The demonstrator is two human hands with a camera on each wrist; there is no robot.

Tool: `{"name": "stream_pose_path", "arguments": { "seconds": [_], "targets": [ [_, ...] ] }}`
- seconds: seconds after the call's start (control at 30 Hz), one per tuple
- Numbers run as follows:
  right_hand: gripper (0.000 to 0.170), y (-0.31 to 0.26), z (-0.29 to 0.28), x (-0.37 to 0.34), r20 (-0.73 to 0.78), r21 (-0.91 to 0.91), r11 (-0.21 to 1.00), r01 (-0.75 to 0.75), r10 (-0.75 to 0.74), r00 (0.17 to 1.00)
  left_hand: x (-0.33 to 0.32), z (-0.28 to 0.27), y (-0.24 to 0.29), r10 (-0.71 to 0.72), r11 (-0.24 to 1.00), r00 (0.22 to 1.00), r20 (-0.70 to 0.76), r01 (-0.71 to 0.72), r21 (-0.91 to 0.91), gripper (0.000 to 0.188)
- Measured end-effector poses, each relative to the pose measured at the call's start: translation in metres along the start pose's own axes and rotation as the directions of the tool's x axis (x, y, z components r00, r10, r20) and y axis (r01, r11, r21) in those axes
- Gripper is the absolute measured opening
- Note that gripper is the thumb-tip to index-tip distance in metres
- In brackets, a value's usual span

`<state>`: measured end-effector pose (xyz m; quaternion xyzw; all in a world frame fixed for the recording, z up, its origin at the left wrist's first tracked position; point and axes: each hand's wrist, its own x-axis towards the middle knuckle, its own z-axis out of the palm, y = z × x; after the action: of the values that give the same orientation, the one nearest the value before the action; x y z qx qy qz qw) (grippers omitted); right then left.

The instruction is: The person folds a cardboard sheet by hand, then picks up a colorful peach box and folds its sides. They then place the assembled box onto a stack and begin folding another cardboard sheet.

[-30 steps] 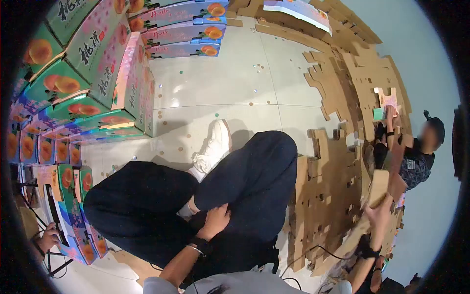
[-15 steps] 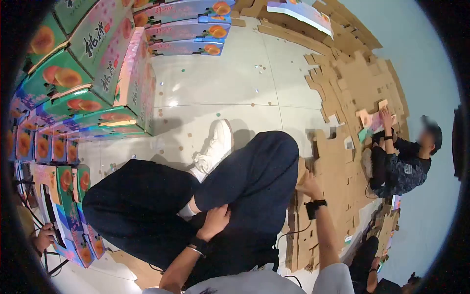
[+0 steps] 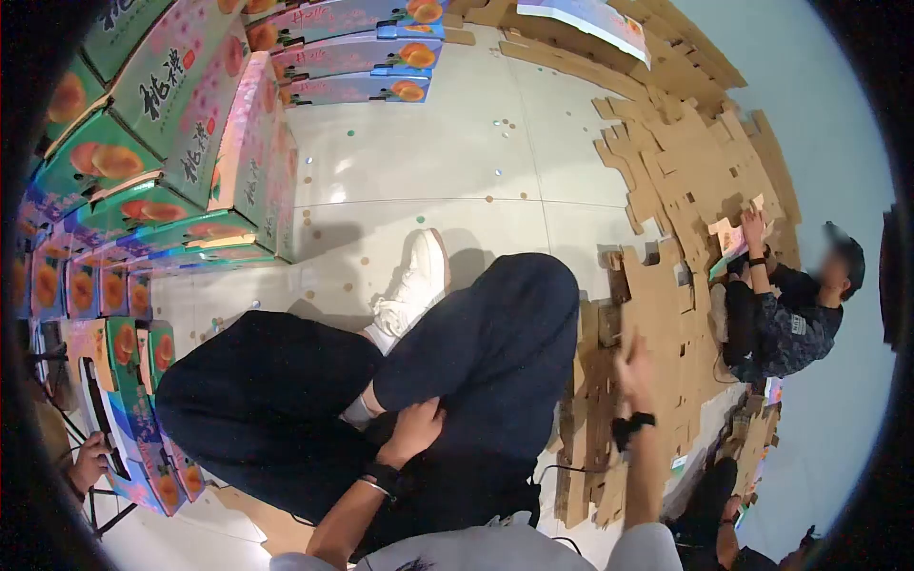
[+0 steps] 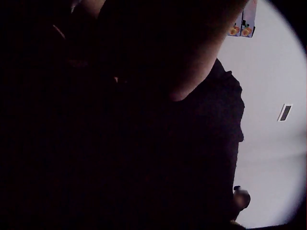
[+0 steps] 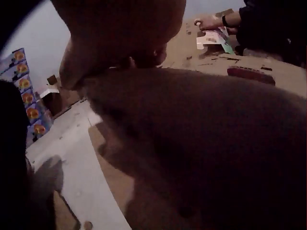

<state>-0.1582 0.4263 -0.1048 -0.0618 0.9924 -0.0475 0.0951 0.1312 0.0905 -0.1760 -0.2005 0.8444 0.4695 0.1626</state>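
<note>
My left hand (image 3: 416, 428) rests loosely on the dark trousers (image 3: 476, 324) between the bent legs, with nothing seen in it. Its wrist view is mostly dark, showing part of the forearm (image 4: 206, 72). Over the flattened cardboard on the right, my right hand (image 3: 635, 373) is blurred, with a piece of cardboard (image 3: 630, 322) at its fingertips. From the right wrist, the hand (image 5: 120, 28) bends over the edge of a broad, dark brown surface that looks like cardboard. Its fingers are partly hidden there.
Peach-printed boxes (image 3: 176, 114) stand stacked at the left. Flat cardboard sheets (image 3: 657, 285) cover the floor along the right. A seated person (image 3: 800, 305) handles a printed carton (image 3: 730, 240) there. Small round scraps dot the pale floor (image 3: 447, 152). A white shoe (image 3: 419, 276) is before me.
My right hand swung in from the far right to beside the knee with the cardboard piece, then moved slightly outward over the sheets. The left hand stayed in place. The seated person leaned back.
</note>
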Motion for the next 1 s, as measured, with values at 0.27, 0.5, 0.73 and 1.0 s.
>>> {"name": "stream_pose_path", "arguments": {
  "seconds": [0.27, 0.5, 0.73, 1.0],
  "targets": [
    [0.054, 0.093, -0.346, -0.114, -0.241, -0.408, 0.906, -0.111, 0.010, 0.970, 0.000, 0.003, 0.002, 0.040, 0.995, 0.991, -0.129, -0.052, -0.088, 0.028],
    [0.053, 0.045, -0.460, -0.170, -0.492, -0.576, 0.764, -0.290, -0.041, 0.870, 0.001, 0.000, -0.001, 0.066, 0.992, 0.997, -0.045, -0.071, -0.106, 0.035],
    [0.054, 0.019, -0.315, -0.068, -0.240, -0.464, 0.885, -0.026, -0.098, 0.966, 0.002, -0.004, 0.002, 0.051, 0.993, 0.998, -0.034, -0.054, -0.105, 0.035],
    [0.084, -0.026, 0.085, 0.001, -0.044, -0.032, 0.984, 0.173, -0.174, 0.984, -0.002, -0.006, 0.004, 0.035, 0.992, 0.997, -0.064, -0.042, -0.119, 0.033]
  ]
}}
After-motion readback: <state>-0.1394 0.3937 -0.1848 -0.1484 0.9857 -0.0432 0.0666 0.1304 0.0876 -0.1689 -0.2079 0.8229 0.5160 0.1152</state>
